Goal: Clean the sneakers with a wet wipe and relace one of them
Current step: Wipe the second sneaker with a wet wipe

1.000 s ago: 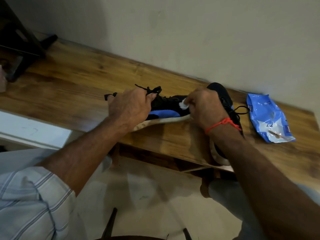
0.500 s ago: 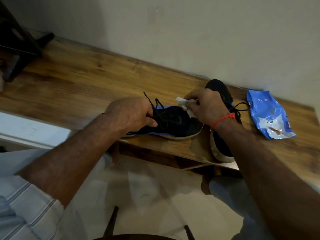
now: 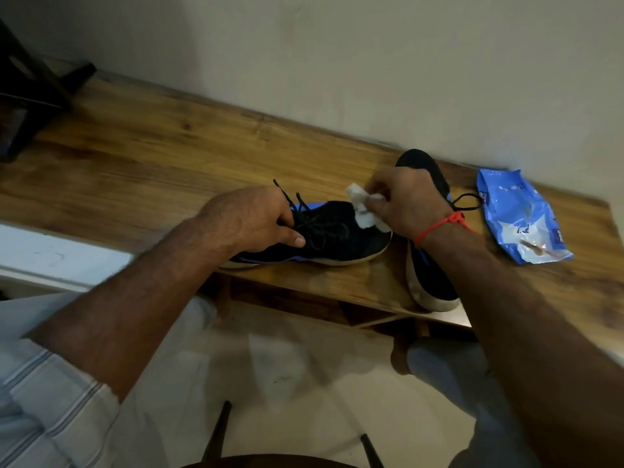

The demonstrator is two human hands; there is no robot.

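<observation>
Centrally: black sneaker, sole down near table front edge. Left hand gripping heel end, fingers curled over collar beside laces. Right hand over toe, fingers pinching crumpled white wipe against upper. Second sneaker just right, largely hidden behind right wrist. Blue wipe packet beyond, near wall. Dark stand far left.

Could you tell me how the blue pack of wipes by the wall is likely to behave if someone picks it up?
The wipes pack looks crumpled and slack on the table, so it would probably flop and sag. Its glossy film may be a little slippery. Lying flat, it should not roll.
</observation>
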